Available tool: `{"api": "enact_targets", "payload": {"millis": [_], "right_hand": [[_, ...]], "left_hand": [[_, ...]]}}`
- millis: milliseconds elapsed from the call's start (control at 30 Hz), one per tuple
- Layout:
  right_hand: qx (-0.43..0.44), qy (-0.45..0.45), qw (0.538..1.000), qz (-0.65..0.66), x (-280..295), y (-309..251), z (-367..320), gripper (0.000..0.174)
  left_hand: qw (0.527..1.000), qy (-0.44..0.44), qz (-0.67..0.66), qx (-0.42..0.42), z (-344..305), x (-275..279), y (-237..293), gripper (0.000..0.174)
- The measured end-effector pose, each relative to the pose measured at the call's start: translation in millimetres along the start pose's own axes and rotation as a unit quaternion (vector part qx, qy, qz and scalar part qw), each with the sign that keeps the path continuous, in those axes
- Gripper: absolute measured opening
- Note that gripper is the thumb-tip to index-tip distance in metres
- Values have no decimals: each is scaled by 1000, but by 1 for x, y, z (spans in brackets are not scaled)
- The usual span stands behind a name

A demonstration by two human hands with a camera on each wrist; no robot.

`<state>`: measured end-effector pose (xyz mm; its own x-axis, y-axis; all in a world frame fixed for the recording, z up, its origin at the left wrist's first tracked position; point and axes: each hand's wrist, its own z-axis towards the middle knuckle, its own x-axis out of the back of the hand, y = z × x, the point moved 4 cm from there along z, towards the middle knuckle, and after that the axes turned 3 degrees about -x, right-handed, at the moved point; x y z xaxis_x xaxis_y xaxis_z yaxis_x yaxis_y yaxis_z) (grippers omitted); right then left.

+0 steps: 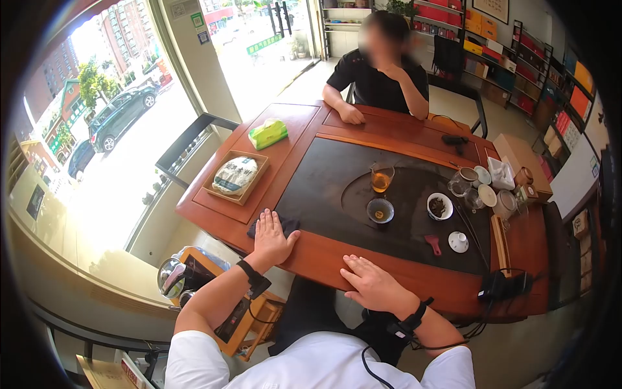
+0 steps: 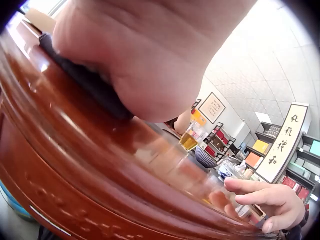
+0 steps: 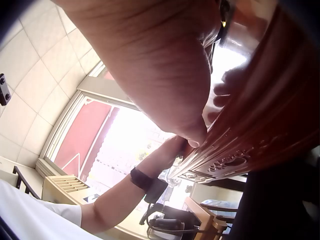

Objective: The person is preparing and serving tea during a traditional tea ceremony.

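My left hand (image 1: 272, 240) lies flat, fingers straight, on a dark folded cloth (image 1: 290, 226) at the near left edge of the wooden table (image 1: 317, 272). In the left wrist view the cloth (image 2: 95, 90) shows beneath the palm. My right hand (image 1: 374, 283) rests at the table's front edge with relaxed fingers and nothing in it. Beyond it, on a dark tea tray (image 1: 311, 188), stand a glass pitcher of amber tea (image 1: 381, 181), a ribbed cup (image 1: 380, 211) and a white bowl with tea leaves (image 1: 440, 207). A white lid (image 1: 458, 242) and a small reddish tool (image 1: 433, 245) lie nearer.
A wrapped tea cake in a wooden box (image 1: 236, 176) and a green tissue pack (image 1: 267, 133) stand left. Glass jars (image 1: 461, 183) and a carton (image 1: 518, 162) crowd the right, with a black device (image 1: 504, 285) and cables nearer. A person (image 1: 379, 71) sits opposite.
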<state>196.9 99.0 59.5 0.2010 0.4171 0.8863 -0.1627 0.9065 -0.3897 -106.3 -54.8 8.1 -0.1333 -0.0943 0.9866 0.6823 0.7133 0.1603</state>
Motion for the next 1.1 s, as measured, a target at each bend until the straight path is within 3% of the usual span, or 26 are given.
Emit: {"api": "enact_targets", "payload": {"millis": [133, 333, 500, 767, 933, 1100], "right_hand": [[5, -4, 1000, 12, -5, -1, 5, 58], [1, -6, 1000, 24, 4, 1, 4, 56], [-33, -10, 999, 26, 11, -5, -1, 54], [-35, -21, 998, 37, 9, -15, 2, 52], [8, -6, 998, 55, 8, -19, 5, 50], [-16, 33, 996, 84, 19, -11, -13, 49]], "left_hand": [[999, -12, 41, -1, 19, 15, 4, 106], [997, -26, 30, -63, 106, 20, -12, 91], [998, -13, 39, -41, 133, 15, -5, 89], [996, -78, 26, -45, 38, 18, -27, 93], [999, -23, 34, -19, -11, 7, -52, 95], [995, -20, 33, -89, -48, 3, 9, 90]]}}
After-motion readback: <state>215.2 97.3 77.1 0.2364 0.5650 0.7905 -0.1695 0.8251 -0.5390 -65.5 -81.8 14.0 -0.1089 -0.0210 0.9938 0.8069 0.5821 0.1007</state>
